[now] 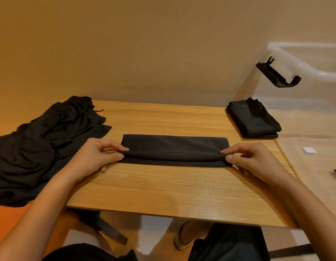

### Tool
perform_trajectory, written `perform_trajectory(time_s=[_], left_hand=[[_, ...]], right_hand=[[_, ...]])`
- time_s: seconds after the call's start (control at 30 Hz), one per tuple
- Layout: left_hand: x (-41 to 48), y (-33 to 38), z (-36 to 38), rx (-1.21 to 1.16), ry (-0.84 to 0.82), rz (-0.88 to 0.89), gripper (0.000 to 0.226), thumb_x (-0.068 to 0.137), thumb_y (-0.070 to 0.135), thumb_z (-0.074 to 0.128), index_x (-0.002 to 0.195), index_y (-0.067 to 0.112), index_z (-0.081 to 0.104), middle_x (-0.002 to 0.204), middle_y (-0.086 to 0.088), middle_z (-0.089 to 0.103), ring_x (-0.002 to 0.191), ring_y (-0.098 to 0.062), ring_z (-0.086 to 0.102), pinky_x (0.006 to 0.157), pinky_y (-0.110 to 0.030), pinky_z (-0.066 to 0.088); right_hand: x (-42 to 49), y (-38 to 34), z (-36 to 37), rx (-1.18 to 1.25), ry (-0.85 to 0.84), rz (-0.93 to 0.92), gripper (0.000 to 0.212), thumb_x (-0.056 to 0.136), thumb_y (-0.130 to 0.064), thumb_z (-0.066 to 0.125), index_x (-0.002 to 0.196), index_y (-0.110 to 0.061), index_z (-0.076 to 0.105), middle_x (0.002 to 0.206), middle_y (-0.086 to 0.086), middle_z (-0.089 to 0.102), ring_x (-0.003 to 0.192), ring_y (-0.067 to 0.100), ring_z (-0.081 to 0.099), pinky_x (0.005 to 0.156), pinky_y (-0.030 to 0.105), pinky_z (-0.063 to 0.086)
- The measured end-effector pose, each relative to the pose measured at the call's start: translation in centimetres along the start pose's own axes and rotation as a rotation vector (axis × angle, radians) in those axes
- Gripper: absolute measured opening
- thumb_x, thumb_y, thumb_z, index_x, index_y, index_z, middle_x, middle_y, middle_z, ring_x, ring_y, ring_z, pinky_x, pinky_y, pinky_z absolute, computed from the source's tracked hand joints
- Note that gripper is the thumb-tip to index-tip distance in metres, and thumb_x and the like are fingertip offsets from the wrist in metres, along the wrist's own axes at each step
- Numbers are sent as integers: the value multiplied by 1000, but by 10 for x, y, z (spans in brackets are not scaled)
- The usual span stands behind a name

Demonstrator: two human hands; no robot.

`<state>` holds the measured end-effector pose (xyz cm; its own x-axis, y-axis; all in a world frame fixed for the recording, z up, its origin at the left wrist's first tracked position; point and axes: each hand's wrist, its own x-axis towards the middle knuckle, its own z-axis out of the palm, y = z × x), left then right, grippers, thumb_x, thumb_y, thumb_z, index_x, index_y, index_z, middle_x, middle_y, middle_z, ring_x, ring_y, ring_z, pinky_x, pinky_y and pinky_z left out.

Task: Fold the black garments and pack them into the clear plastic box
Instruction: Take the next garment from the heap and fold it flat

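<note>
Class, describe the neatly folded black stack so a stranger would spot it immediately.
Start at the wooden table and go to its far right corner, by the clear plastic box. The folded stack lies there, compact and squared, unlike the crumpled pile at left.

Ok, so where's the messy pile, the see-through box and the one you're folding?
Messy pile (41,147): head view, middle of the crumpled black heap.
See-through box (302,65): head view, on its near rim.
Garment being folded (174,145): head view, flat part behind the pinched fold.
</note>
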<state>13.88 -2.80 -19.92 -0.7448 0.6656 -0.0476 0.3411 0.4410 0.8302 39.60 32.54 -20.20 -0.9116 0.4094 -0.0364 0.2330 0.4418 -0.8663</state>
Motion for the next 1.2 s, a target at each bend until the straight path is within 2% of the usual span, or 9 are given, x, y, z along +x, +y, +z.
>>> perform_trajectory(time_s=[0.17,0.37,0.53,0.67,0.73,0.8,1.0,1.1,1.2], left_hand=[[0,-7,1,97,76,54,22,88,18,76,97,37,78,60,-13,69,46,-15,55,60,-19,49],[-6,-1,-1,297,74,154,33,86,15,77,98,46,73,105,35,69,67,-12,63,70,-28,54],[-6,10,-10,466,-94,102,46,89,11,69,111,52,66,113,18,67,82,-8,59,77,-33,53],[-9,41,8,247,129,234,34,92,6,63,103,38,69,104,19,62,77,-9,53,68,-22,43],[-5,61,31,253,187,263,26,100,15,56,114,33,67,112,22,62,90,5,54,81,-16,42],[6,76,57,374,129,263,34,105,24,46,136,29,58,135,16,56,121,1,48,105,-27,39],[40,64,104,677,-63,172,55,106,34,27,159,21,23,167,5,20,153,-8,11,126,-41,8],[41,38,99,759,-129,155,59,107,45,21,162,27,7,169,10,0,154,-6,-7,126,-42,-4],[34,23,91,775,-84,185,61,105,55,20,161,35,5,168,14,-3,154,-6,-9,125,-41,-6]], right_hand=[[-1,1,1,-61,-27,-8,21,91,-18,73,107,-29,77,98,-7,77,56,16,60,53,21,48],[-1,6,3,-176,-18,-57,20,90,-19,74,102,-33,78,115,-25,71,57,17,60,56,19,50],[-8,-1,1,-185,-67,-93,30,92,-25,71,116,-42,69,72,-13,67,56,8,52,53,15,40],[0,-20,12,-150,74,-202,22,96,-30,63,115,-41,69,88,-10,71,62,14,58,57,22,46],[13,-35,27,-208,137,-254,22,98,-31,59,117,-33,70,106,-16,71,76,10,63,68,26,52],[29,-54,49,-325,113,-302,28,100,-30,55,126,-28,67,121,-16,67,102,1,62,89,28,53],[60,-63,112,-736,-117,-333,50,109,-38,31,155,-20,38,157,-2,43,150,18,28,125,43,18],[58,-43,111,-840,-225,-262,59,108,-50,18,162,-28,15,169,-8,10,156,13,0,126,43,-1],[56,-32,102,-878,-245,-254,61,105,-57,13,161,-35,5,169,-12,1,156,11,-6,126,42,-4]])
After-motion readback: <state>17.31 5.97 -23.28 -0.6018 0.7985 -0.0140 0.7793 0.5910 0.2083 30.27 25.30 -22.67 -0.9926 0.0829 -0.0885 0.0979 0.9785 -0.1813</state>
